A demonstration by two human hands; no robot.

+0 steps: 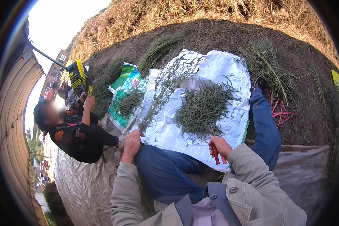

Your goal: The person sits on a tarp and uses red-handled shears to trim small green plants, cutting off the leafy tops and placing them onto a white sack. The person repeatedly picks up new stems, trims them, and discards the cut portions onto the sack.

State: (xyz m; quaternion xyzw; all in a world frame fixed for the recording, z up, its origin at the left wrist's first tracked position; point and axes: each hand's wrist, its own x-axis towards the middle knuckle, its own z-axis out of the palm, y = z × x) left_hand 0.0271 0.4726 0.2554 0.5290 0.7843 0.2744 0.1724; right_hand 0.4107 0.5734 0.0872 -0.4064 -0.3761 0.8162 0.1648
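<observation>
My left hand (132, 143), at my left knee, is closed around the lower end of a long leafy plant stalk (161, 99), which reaches up across the white woven sheet (228, 66). In my right hand (221, 147) is a pair of red-handled pruning shears or snips (216, 154), pointing away from me. Their tips reach the near edge of a heap of cut green sprigs (204, 108) lying on the sheet. Whether the blades are apart is hard to tell.
Left of the sheet, a smaller heap of sprigs (130, 102) lies on green printed sacks (119, 108). A seated person (73, 132) works there with plants. Bundles of stalks (267, 65) lie beyond my right foot, pink twine (282, 113) beside my right leg. Dry straw (186, 12) rises behind.
</observation>
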